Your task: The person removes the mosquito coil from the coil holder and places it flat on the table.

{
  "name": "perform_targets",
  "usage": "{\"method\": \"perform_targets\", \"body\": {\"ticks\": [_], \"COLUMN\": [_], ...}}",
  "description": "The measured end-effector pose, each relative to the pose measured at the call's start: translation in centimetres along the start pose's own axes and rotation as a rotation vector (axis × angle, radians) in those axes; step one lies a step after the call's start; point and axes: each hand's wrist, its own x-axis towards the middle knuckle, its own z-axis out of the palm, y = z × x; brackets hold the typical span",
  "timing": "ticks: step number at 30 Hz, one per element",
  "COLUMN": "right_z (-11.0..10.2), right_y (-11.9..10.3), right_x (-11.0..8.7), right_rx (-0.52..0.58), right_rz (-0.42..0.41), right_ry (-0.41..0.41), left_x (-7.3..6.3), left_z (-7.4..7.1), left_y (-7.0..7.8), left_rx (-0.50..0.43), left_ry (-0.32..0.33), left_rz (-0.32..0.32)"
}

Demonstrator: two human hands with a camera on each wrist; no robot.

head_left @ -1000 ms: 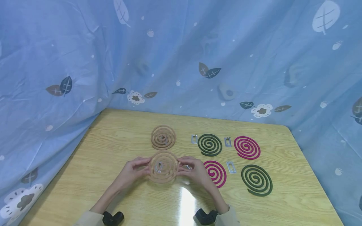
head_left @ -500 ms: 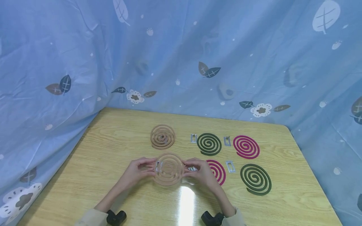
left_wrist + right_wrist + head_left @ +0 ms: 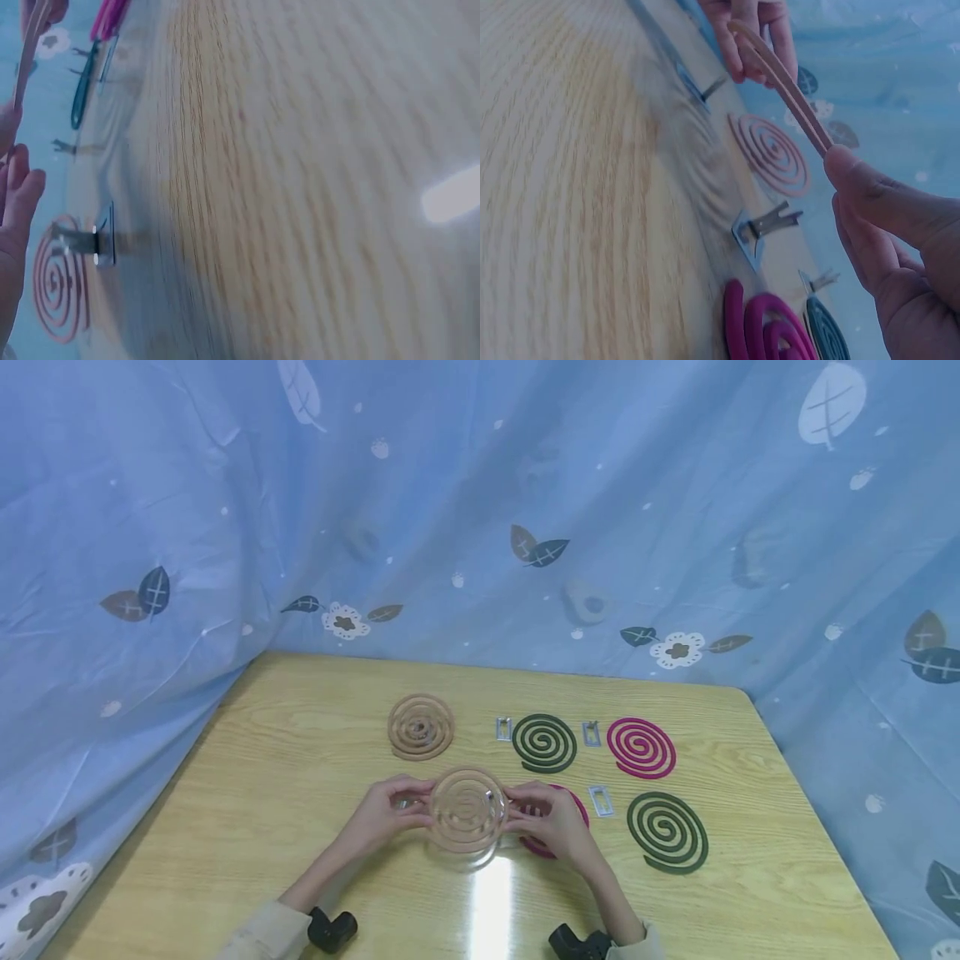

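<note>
A tan mosquito coil (image 3: pixel 467 810) is held up in front of me between both hands, tilted with its flat face towards the head camera. My left hand (image 3: pixel 386 810) pinches its left rim between thumb and fingers. At the opposite rim my right hand (image 3: pixel 558 822) does the same. The right wrist view shows the coil (image 3: pixel 802 112) edge-on, above the table. Below it stand small metal coil stands with raised prongs, one stand (image 3: pixel 748 236) near the right hand and another stand (image 3: pixel 105 236) near the left. A magenta coil (image 3: pixel 576 810) lies partly hidden behind the right hand.
Another tan coil (image 3: pixel 421 727) lies farther back on the wooden table (image 3: pixel 300 710). To the right are a dark green coil (image 3: pixel 544 743), a magenta coil (image 3: pixel 641 748) and a second green coil (image 3: pixel 667 832), with metal stands (image 3: pixel 591 733) among them. A blue curtain (image 3: pixel 450 510) hangs behind.
Both hands have moved to the right with the tan coil between them. The head view has shifted slightly; the coils lying on the table stay in place.
</note>
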Motion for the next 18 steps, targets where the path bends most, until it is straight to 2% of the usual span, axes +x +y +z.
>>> {"method": "perform_targets", "body": {"ticks": [5, 8, 11, 13, 18], "right_z": [-0.1, 0.1, 0.7, 1.1, 1.8], "right_y": [0.3, 0.3, 0.1, -1.0, -0.8], "right_x": [-0.1, 0.1, 0.4, 0.5, 1.0], "right_rx": [-0.006, 0.003, 0.037, 0.038, 0.054], "right_rz": [0.033, 0.027, 0.008, -0.005, -0.01], "right_ry": [0.015, 0.012, -0.001, -0.01, -0.033], "left_x": [0.3, 0.3, 0.0, -0.3, -1.0], "left_z": [0.2, 0.1, -0.4, -0.9, -1.8], "left_y": [0.0, -0.1, -0.1, -0.2, -0.1], "left_rx": [0.01, -0.006, -0.018, -0.019, 0.015], "left_ry": [0.01, 0.01, 0.015, 0.018, 0.02], "left_rz": [-0.014, -0.031, -0.044, -0.042, -0.029]}}
